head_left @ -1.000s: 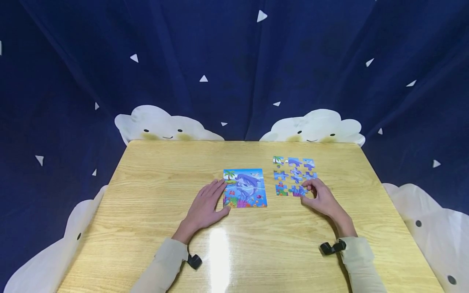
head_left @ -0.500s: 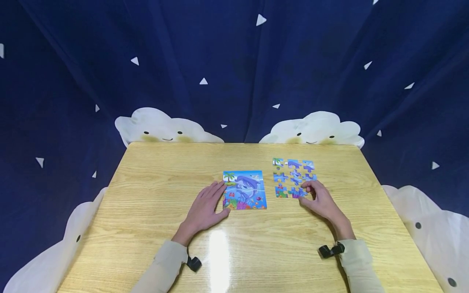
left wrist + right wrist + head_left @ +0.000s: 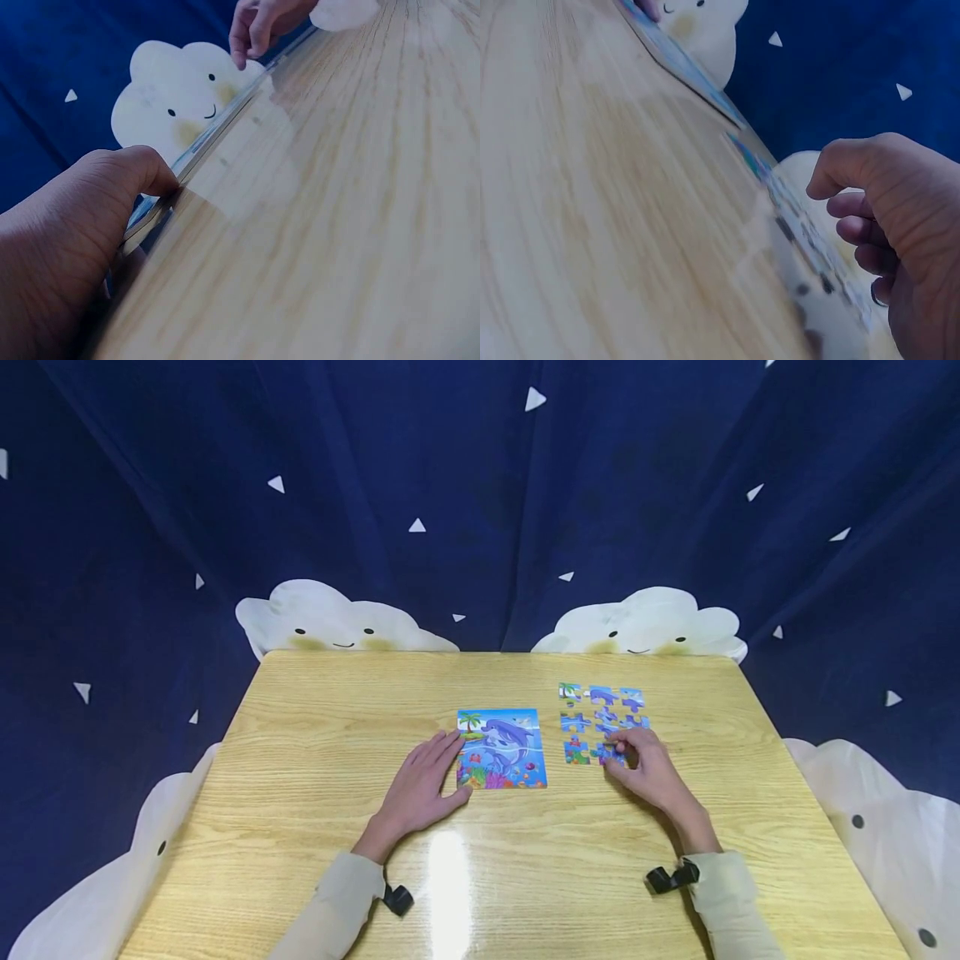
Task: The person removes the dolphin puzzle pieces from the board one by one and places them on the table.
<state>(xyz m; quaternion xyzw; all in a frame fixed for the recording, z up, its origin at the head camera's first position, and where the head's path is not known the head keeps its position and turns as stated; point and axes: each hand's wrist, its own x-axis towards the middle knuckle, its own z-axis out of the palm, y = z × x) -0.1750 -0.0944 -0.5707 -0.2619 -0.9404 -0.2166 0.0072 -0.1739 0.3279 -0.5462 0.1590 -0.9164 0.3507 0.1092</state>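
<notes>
A square dolphin picture board [image 3: 501,750] lies flat on the wooden table [image 3: 330,702]. My left hand [image 3: 420,782] lies spread at its left edge, with fingertips and thumb on the border. To the right of the board are several loose jigsaw pieces [image 3: 576,723], set out in spaced rows. Over the lower right of these rows is my right hand [image 3: 651,768], thumb and index finger bent and apart. In the right wrist view a gap shows between its thumb and fingers, with nothing held. This hand covers part of the lower right corner of the rows.
A dark blue curtain [image 3: 397,452] with white triangles hangs behind the table. White cloud shapes [image 3: 645,622] show along the table's back and sides. A black wrist camera [image 3: 397,899] sits at the left cuff, another wrist camera [image 3: 660,880] at the right.
My right hand has shifted slightly left across the lower row of jigsaw pieces. The left hand, the picture board and the visible pieces stay in place.
</notes>
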